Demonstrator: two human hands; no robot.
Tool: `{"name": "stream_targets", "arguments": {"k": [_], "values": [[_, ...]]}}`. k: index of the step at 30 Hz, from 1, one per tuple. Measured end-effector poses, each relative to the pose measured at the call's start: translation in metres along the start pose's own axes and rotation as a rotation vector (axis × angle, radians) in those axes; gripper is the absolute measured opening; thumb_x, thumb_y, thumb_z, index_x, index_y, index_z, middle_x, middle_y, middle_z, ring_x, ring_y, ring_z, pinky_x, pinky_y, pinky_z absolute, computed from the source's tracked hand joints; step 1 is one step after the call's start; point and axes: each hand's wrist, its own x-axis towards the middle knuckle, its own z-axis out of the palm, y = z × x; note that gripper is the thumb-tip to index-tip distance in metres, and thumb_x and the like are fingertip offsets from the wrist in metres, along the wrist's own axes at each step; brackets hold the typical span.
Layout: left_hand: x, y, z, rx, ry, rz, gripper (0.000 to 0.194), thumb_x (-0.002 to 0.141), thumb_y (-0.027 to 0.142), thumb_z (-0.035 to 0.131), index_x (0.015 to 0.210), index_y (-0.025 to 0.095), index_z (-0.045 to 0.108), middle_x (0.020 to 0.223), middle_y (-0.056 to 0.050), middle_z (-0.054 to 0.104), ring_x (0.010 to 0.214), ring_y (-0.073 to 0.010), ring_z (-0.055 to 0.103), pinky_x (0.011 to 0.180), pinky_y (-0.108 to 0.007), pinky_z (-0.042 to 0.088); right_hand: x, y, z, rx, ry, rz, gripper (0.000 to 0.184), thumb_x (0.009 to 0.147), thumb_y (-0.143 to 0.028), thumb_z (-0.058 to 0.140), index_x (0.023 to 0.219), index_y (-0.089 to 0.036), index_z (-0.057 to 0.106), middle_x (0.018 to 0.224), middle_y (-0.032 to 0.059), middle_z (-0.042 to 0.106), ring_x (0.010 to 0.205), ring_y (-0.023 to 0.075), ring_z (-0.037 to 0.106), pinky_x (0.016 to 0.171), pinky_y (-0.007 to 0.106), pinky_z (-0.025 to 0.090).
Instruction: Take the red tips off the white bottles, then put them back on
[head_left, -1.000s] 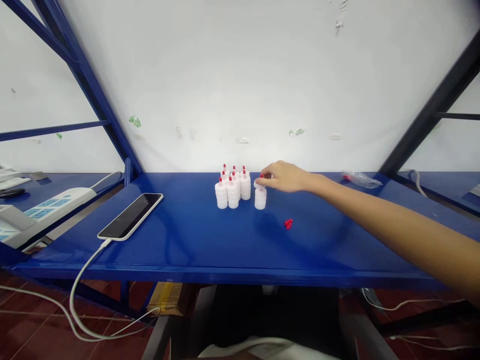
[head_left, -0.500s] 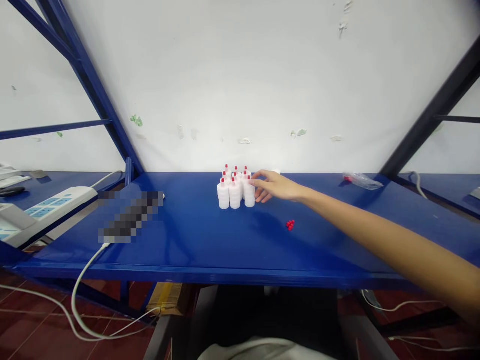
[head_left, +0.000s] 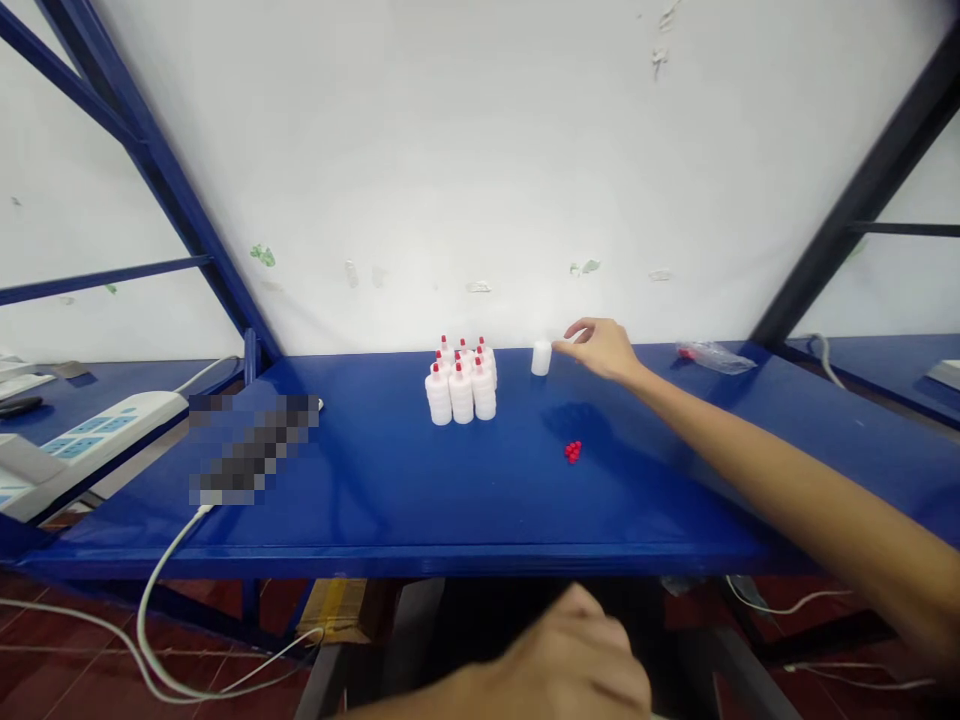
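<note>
My right hand [head_left: 600,347] is at the back of the blue table [head_left: 337,500], thumb and fingers apart, with nothing visible between them. Its thumb tip is right beside a small white cylinder-shaped container [head_left: 541,358] that shows no red tip; whether they touch I cannot tell. To the left, several white squeeze bottles [head_left: 462,398] with red tips stand upright in a tight group. A small cluster of red caps [head_left: 573,452] lies on the tabletop, nearer to me. My left hand [head_left: 574,655] is low in front of the table edge, blurred, its fingers partly hidden.
A clear plastic bag [head_left: 716,357] with something red in it lies at the back right. On the left a pixelated dark device [head_left: 255,450] has a white cable [head_left: 154,600] running off the front edge. A white power strip [head_left: 97,440] is farther left. Blue frame posts flank the table.
My right hand has moved right, from the front right bottle to beside the white container, which is now in full view. My left hand has come into view at the bottom. The view has shifted slightly.
</note>
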Motion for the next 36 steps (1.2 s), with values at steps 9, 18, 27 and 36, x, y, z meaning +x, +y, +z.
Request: {"name": "stream_targets", "arguments": {"k": [9,18,27,36], "values": [[0.067,-0.030,-0.152,0.687,0.243,-0.336,0.041,0.095,0.055,0.039,0.103,0.018,0.056,0.092,-0.007,0.067,0.079,-0.0218,0.064,0.072,-0.033,0.047,0.019,0.013,0.061,0.516,-0.144,0.056,0.043,0.080,-0.047,0.054,0.111,-0.018,0.059,0.104,0.0079,0.068,0.089,0.0184,0.062,0.075,0.029,0.048],[0.092,-0.056,-0.140,0.880,0.053,-0.457,0.075,0.088,0.075,0.031,0.086,0.011,0.070,0.082,-0.018,0.071,0.078,-0.0331,0.070,0.070,-0.042,0.052,-0.027,0.004,0.044,0.602,-0.359,-0.056,0.021,0.073,-0.035,0.060,0.082,-0.017,0.066,0.078,0.0034,0.068,0.072,0.0169,0.061,0.068,0.027,0.046],[0.093,-0.059,-0.132,0.966,0.017,-0.416,0.060,0.102,0.049,0.026,0.088,0.014,0.073,0.081,-0.014,0.071,0.078,-0.0299,0.070,0.070,-0.039,0.051,-0.052,-0.010,0.038,0.714,-0.399,-0.042,0.016,0.071,-0.031,0.058,0.082,-0.019,0.059,0.065,-0.0018,0.059,0.063,0.0142,0.055,0.061,0.026,0.042],[0.080,-0.078,-0.137,0.546,0.265,-0.263,0.051,0.101,0.046,0.034,0.066,0.016,0.057,0.061,-0.001,0.056,0.058,-0.0143,0.055,0.062,-0.027,0.039,-0.052,-0.007,0.038,0.666,-0.302,0.023,0.010,0.064,-0.027,0.055,0.061,-0.018,0.056,0.050,-0.0025,0.050,0.046,0.0108,0.045,0.045,0.024,0.035]]}}
